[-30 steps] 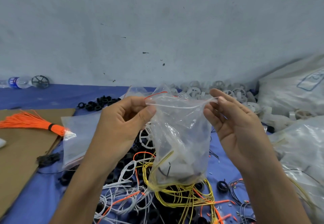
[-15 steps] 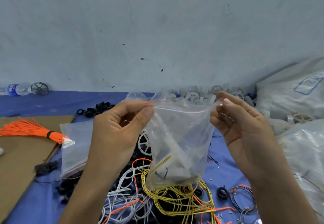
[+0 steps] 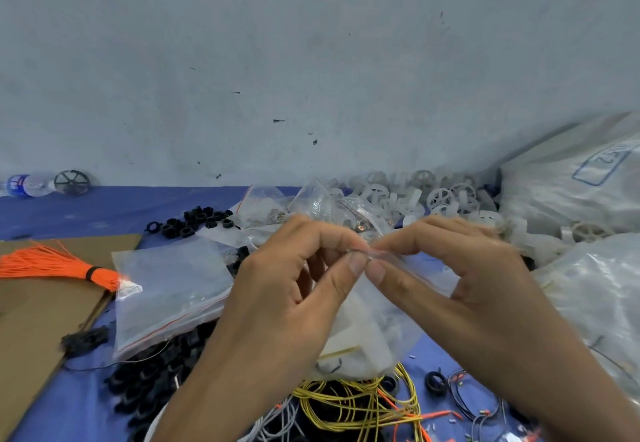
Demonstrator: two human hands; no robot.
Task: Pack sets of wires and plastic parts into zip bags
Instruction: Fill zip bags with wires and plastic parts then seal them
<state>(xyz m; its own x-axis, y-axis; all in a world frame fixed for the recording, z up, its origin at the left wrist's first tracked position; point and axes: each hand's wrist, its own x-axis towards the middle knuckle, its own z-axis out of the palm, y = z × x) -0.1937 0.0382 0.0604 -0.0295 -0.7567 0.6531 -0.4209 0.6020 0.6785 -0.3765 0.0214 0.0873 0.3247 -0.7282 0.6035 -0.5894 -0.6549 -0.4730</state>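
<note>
Item: zip bag (image 3: 372,337), clear, holding one set: a white plastic part, a yellow wire and a small black piece sit low inside. It hangs between the two hands with its mouth at the fingertips. Left hand (image 3: 287,289): thumb and forefinger pinch the seal strip at mid-mouth. Right hand (image 3: 464,268): same pinch, thumb tip against the left thumb tip. Step in hand, as judged: pressing the zip closed; whether the track has mated cannot be told. Handling advised: from where the thumbs meet, draw each hand outward along the strip to its own corner, press firmly, keep wire ends below the track, and let air out before the last corner. Surroundings: empty bags (image 3: 166,289) just left of the left hand; orange wire bundle (image 3: 52,265) on cardboard (image 3: 34,320) further left; black rings (image 3: 204,220) beyond the left hand; white wheels (image 3: 440,199) beyond both hands; yellow wires (image 3: 356,407) directly under the bag; large sacks (image 3: 595,303) close to the right of the right hand. Room: sideways travel is free leftward and tighter rightward against the sacks. The bag's bottom hangs just above the wires, so lift it before setting it aside.
</note>
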